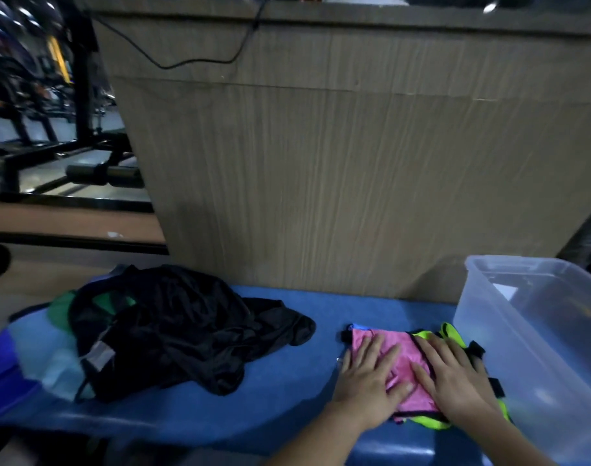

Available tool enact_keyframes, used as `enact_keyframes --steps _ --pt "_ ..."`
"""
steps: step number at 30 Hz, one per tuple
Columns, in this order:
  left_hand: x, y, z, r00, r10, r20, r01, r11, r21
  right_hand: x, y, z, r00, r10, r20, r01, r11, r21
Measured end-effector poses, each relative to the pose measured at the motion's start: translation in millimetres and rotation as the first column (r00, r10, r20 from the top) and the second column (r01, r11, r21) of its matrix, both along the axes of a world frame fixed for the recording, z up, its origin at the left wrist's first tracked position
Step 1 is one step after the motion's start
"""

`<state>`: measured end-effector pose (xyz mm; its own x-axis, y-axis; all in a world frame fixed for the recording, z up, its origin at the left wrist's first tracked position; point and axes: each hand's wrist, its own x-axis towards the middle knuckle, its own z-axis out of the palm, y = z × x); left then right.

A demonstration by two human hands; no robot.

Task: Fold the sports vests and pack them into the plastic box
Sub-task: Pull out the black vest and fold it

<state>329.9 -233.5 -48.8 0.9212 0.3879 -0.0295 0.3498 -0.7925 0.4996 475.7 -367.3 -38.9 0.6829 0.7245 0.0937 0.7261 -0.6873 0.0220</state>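
A folded pink vest (405, 354) lies on top of a neon yellow-green vest (450, 331) on the blue surface (287, 381). My left hand (371, 378) lies flat on the pink vest's left part with straight fingers. My right hand (455, 375) presses flat on its right part, over the black trim. A clear plastic box (529, 334) stands just right of the vests; its inside looks bare apart from a pale label. A heap of unfolded vests (173, 327), mostly black with green and light blue, sits at the left.
A tall wood-grain panel (354, 163) rises directly behind the blue surface, with a black cable (200, 60) hanging on it. Dark gym equipment (52, 129) stands far left. A blue fabric piece (1, 368) lies at the left edge.
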Motion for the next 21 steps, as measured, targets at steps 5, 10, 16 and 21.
enact_keyframes --steps 5,10,16,21 --pt "-48 -4 -1 0.991 -0.099 -0.089 0.099 0.995 -0.004 -8 -5 1 0.988 0.072 0.138 -0.066 0.997 -0.041" --pt "-105 9 22 0.983 -0.153 -0.101 0.152 0.988 -0.020 -15 2 11 0.957 0.160 0.244 -0.152 0.987 -0.053" --pt "-190 52 66 0.985 0.150 0.088 -0.151 0.988 0.012 -48 52 34 0.970 0.211 0.118 -0.207 0.977 -0.048" --pt "-248 88 73 0.918 0.363 0.162 -0.366 0.930 -0.009 -176 98 69 0.912 0.364 0.187 -0.407 0.856 0.319"
